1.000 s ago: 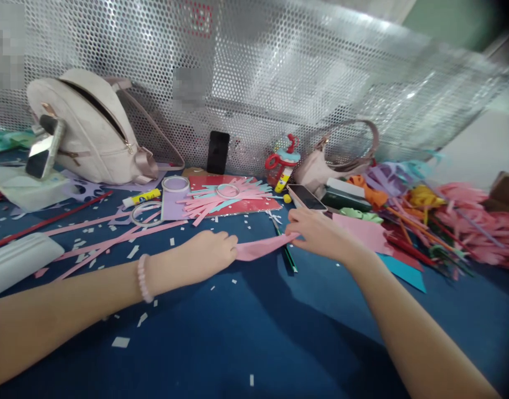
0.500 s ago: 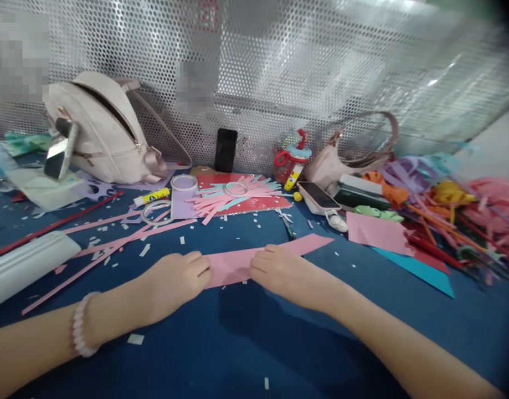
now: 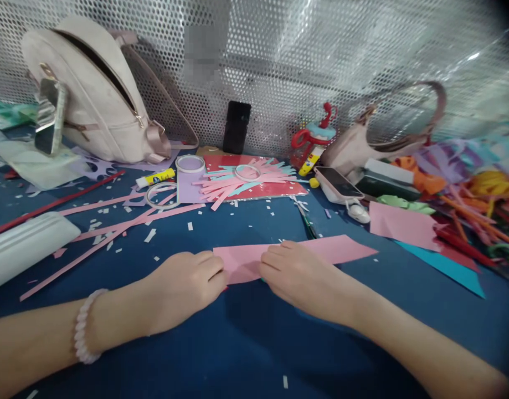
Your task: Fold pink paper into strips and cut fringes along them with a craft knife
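The pink paper strip [image 3: 296, 252] is lying closer now; left hand [image 3: 183, 288] and right hand [image 3: 304, 277] are pressing it flat with curled fingers; creasing looks next, needing aligned edges

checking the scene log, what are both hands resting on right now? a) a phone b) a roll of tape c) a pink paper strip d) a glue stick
c, the left hand and right hand both press on the pink paper strip lying flat on the blue table; the glue stick lies well behind them.

Left rear: we see a beige backpack [image 3: 88, 88].
Centre rear: black phone [image 3: 236, 127] against perforated screen [image 3: 320, 55].
Right: paper scraps [image 3: 466, 194].
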Motion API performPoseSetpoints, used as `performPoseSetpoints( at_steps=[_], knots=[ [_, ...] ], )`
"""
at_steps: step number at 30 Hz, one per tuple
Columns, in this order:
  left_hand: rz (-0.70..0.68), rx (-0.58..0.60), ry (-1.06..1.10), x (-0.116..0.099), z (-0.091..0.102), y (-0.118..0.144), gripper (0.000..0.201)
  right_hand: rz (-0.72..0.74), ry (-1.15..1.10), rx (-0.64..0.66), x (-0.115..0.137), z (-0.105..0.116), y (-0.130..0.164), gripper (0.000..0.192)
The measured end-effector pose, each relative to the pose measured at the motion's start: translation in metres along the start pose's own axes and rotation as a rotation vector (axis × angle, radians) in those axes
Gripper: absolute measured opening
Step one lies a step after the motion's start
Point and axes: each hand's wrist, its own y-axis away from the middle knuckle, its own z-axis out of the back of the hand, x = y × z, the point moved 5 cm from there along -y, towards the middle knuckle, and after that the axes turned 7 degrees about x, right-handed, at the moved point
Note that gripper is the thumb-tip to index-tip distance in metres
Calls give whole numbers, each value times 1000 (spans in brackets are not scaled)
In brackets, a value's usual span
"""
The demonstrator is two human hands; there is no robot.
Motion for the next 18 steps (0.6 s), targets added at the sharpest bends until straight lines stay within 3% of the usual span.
performPoseSetpoints(
  at_steps=[5, 12, 18],
  knots=[
    [25, 21, 150, 7, 8, -3, 24, 1, -93, -43, 6, -9, -15, 13],
    [181, 65, 581, 29, 10, -9, 15, -119, -468, 55, -5, -11, -28, 18],
    [291, 156, 556, 35, 1, -10, 17, -178, -674, 155, -17, -7, -41, 19]
  ],
)
